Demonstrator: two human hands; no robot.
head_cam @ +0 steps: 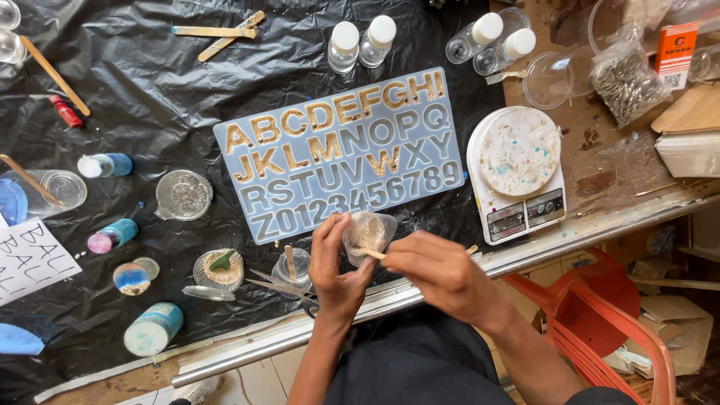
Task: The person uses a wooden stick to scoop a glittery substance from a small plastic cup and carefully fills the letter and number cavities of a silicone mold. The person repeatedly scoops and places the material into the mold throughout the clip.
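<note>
My left hand (335, 262) grips a small clear plastic cup (367, 232) with golden glittery liquid in it, tilted near the table's front edge. My right hand (435, 266) holds a thin wooden stick (373, 254) whose tip is in the cup. Just beyond the cup lies a pale blue silicone letter-and-number mould (341, 154) on black plastic sheeting (150, 97). Many of its upper letters are filled with gold; the lower rows look unfilled.
A white digital scale (517, 172) stands right of the mould. Clear bottles with white caps (360, 41) stand behind it. Small pigment jars (112, 234), cups, scissors (281, 285) and wooden sticks (214, 31) lie to the left. A red plastic chair (600, 315) sits below the table edge.
</note>
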